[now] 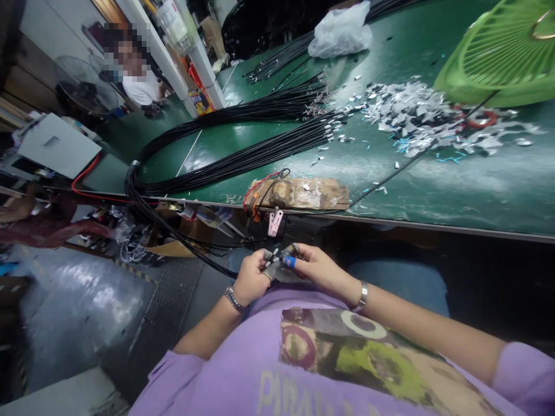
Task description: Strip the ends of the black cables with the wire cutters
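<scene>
My left hand is closed around the ends of several black cables, which hang off the bench edge and run in from the left. Opposite it, my right hand pinches at the same cable ends, the two sets of fingertips almost meeting in front of my waist. Grey coverings wrap some fingertips, and a blue band circles my right thumb. Small pale bits show between the fingers; the exact cable end is too small to make out. A pink clip hangs at the bench edge just above my hands.
On the green bench lie looped black cable bundles, a wooden block with wires, and a heap of foil scraps. A green fan stands at the right, a plastic bag behind. A person is at the far left.
</scene>
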`<control>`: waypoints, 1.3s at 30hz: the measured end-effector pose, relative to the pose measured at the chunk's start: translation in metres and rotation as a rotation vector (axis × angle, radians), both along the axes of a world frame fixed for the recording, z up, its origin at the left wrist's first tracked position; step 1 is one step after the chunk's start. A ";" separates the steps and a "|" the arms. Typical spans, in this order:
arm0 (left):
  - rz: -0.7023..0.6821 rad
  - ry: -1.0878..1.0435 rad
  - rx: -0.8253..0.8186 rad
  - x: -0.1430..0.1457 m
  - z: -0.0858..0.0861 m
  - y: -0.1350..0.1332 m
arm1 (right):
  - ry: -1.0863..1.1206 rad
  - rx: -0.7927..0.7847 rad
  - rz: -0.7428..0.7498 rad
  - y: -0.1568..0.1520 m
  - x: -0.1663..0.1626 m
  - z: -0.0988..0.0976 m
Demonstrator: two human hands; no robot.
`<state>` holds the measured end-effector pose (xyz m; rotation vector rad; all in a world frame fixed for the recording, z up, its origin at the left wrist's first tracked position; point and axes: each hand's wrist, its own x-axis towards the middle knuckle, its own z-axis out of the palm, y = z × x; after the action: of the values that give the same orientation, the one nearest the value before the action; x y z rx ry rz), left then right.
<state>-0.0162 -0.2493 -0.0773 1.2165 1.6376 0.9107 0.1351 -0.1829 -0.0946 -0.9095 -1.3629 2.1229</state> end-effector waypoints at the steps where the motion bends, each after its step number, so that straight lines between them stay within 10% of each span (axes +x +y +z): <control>1: -0.003 0.008 0.005 0.000 0.000 0.000 | 0.006 -0.015 -0.005 0.000 0.000 0.000; 13: -0.063 -0.080 -0.111 -0.006 -0.005 0.002 | 0.138 -0.435 0.026 0.002 0.002 -0.002; 22: -0.175 0.163 0.079 -0.010 -0.002 0.004 | -0.100 -0.067 0.087 0.016 0.006 0.007; 29: -0.320 0.171 0.128 -0.012 -0.002 0.004 | 0.032 -0.302 0.393 0.025 0.008 -0.004; 33: -0.213 0.024 0.045 -0.009 0.005 0.006 | 0.152 -0.318 0.266 0.016 0.005 -0.008; 39: -0.125 -0.057 -0.034 -0.005 0.015 0.008 | 0.084 0.081 0.040 0.012 0.007 -0.002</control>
<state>-0.0212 -0.2414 -0.0623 1.2439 1.5081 0.8293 0.1424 -0.1712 -0.0967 -0.7594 -1.4241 2.0945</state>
